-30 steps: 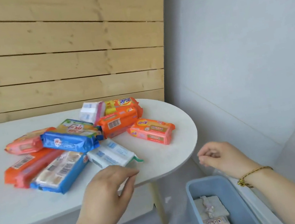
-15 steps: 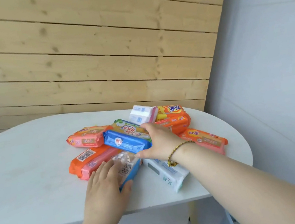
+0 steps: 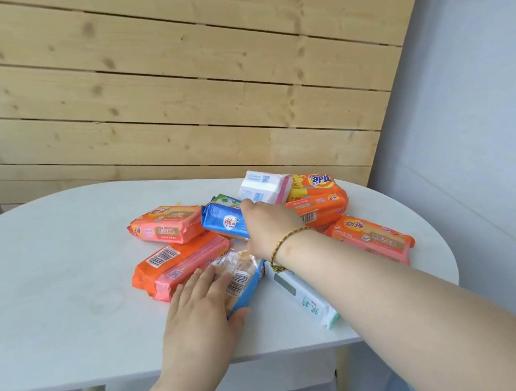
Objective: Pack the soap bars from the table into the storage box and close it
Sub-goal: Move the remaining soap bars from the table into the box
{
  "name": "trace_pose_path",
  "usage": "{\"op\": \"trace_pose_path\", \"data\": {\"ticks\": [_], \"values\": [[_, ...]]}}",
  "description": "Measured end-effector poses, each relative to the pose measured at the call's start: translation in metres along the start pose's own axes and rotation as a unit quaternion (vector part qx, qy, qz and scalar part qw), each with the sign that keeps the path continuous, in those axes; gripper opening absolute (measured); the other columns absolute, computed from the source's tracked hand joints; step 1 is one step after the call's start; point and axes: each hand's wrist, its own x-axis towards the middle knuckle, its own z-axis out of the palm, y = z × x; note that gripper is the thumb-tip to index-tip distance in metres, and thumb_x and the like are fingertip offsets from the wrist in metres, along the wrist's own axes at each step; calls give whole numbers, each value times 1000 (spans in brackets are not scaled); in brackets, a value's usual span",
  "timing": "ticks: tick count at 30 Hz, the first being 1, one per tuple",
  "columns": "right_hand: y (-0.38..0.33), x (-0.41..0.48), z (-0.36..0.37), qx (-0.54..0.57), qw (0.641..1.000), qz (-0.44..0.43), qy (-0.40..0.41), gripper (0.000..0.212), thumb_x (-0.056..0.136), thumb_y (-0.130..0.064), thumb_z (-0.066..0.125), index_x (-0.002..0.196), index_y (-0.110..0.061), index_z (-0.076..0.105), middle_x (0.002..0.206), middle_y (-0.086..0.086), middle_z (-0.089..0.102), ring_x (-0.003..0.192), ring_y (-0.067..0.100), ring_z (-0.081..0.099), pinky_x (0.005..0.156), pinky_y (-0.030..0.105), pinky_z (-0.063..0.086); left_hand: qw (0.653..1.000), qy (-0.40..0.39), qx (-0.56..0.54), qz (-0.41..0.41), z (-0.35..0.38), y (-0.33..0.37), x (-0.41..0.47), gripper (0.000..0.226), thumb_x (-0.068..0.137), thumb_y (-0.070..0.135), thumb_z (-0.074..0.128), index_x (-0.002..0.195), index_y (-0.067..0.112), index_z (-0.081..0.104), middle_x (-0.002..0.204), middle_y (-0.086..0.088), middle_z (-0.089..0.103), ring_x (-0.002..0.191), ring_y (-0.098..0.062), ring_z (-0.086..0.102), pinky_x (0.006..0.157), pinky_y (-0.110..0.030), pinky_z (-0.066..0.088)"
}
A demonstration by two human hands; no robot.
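Several wrapped soap bars lie piled on the white oval table [image 3: 41, 285]. My right hand [image 3: 270, 225] reaches across the pile and closes on a dark blue soap bar [image 3: 224, 223] in its middle. My left hand [image 3: 199, 319] lies over a clear-and-blue soap pack [image 3: 241, 279] at the pile's near edge, fingers on top and thumb against its near side. A white-and-green pack [image 3: 306, 300] lies under my right forearm. The storage box is out of view.
Around the hands lie an orange Tide pack [image 3: 319, 200], a white-and-pink pack [image 3: 262, 187], pink-and-orange packs at the left [image 3: 167, 225] and right [image 3: 375, 242], and an orange pack [image 3: 161, 262]. A wooden plank wall stands behind; the table's left half is bare.
The view swung from the box on the floor up to the table. My right hand moved from above the box onto the blue bar; my left hand slid forward onto the clear-and-blue pack.
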Motion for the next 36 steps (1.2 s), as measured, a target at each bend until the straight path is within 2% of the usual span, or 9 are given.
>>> {"op": "trace_pose_path", "data": {"ticks": [6, 10, 14, 18, 22, 26, 30, 34, 36], "values": [[17, -22, -10, 86, 995, 21, 48, 41, 87, -15, 53, 126, -10, 41, 120, 12, 60, 103, 34, 60, 68, 32, 40, 999, -17, 34, -3, -7, 12, -2, 56, 91, 38, 48, 142, 21, 32, 155, 0, 22, 145, -18, 12, 118, -33, 3], [51, -58, -27, 178, 979, 58, 75, 53, 83, -19, 57, 133, -22, 39, 122, 5, 62, 108, 30, 58, 77, 31, 44, 995, 34, 2, 98, 0, 27, -3, 50, 77, 41, 49, 112, 11, 65, 121, -14, 64, 124, -28, 49, 106, -40, 34], [105, -115, -33, 243, 962, 94, 83, 52, 81, -15, 60, 129, -27, 46, 106, -2, 64, 102, 26, 59, 85, 34, 49, 968, 34, -110, 222, 10, 65, -13, 37, 78, 33, 46, 105, 15, 63, 112, -13, 68, 110, -19, 44, 95, -30, 30], [172, -190, -25, 343, 929, 118, 67, 43, 80, 0, 62, 105, -34, 50, 84, -21, 55, 75, -10, 57, 68, 2, 42, 923, -8, -159, 351, 39, 113, -31, 19, 90, 27, 43, 102, 19, 55, 104, -10, 69, 101, -16, 50, 88, -23, 38], [221, -256, 3, 344, 919, 187, 52, 55, 78, 6, 63, 86, -45, 43, 81, -17, 55, 67, -5, 52, 63, 2, 40, 895, -82, -163, 406, 67, 143, -42, 33, 97, 36, 24, 100, 23, 55, 98, -5, 71, 94, -10, 53, 80, -21, 44], [259, -309, 57, 363, 895, 259, -21, 40, 79, 8, 60, 95, -28, 50, 83, -1, 57, 68, 6, 52, 59, 8, 40, 885, -174, -131, 411, 109, 165, -52, 42, 98, 40, 18, 94, 25, 57, 91, 3, 73, 86, -6, 56, 71, -16, 45], [279, -335, 122, 329, 895, 272, -133, 29, 81, 2, 56, 101, -18, 57, 76, -10, 52, 76, 11, 51, 56, 8, 36, 876, -241, -20, 417, 158, 174, -57, 33, 82, 30, 39, 84, 23, 71, 99, -1, 74, 83, -14, 72, 59, -20, 55], [282, -344, 180, 261, 902, 261, -224, 22, 84, -8, 51, 104, -14, 59, 90, -1, 60, 87, 18, 55, 64, 24, 38, 878, -267, 57, 394, 207, 182, -49, 31, 73, 31, 50, 86, 19, 74, 104, -7, 74, 91, -23, 72, 66, -33, 58], [280, -346, 208, 222, 905, 234, -277, 28, 86, -9, 49, 110, -18, 57, 106, 4, 64, 101, 23, 56, 75, 29, 41, 877, -316, 79, 353, 233, 189, -54, 40, 80, 32, 57, 115, 15, 64, 131, -13, 57, 118, -28, 58, 92, -38, 50]]}}
